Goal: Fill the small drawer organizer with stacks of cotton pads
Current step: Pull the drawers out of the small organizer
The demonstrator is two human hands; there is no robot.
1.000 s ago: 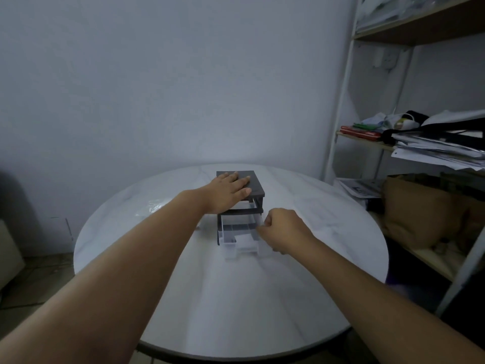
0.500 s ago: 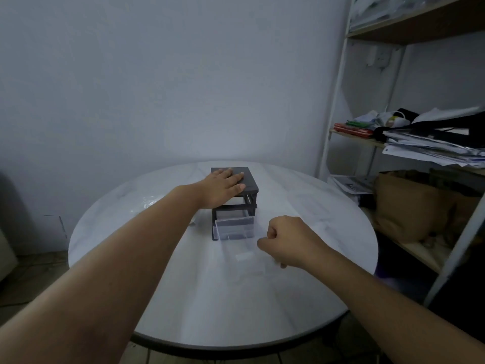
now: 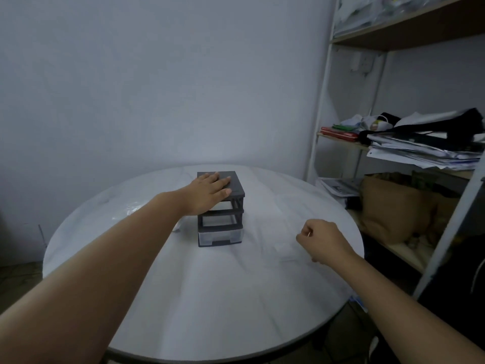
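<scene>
Plainly, the left hand [image 3: 210, 191] lies flat with fingers straight, pressing on the matte dark-grey lid of the small drawer organizer [image 3: 237, 183], a boxy plastic frame standing upright toward the far side of the round white table [image 3: 210, 298]. The right hand [image 3: 324, 241] is curled into a fist well off to the organizer's right, seemingly pinching the rim of a clear drawer [image 3: 284, 250] that shows only faintly against the tabletop. The organizer's middle slot stands hollow, while its bottom drawer [image 3: 220, 236], see-through with a dark handle, sits pushed in.
</scene>
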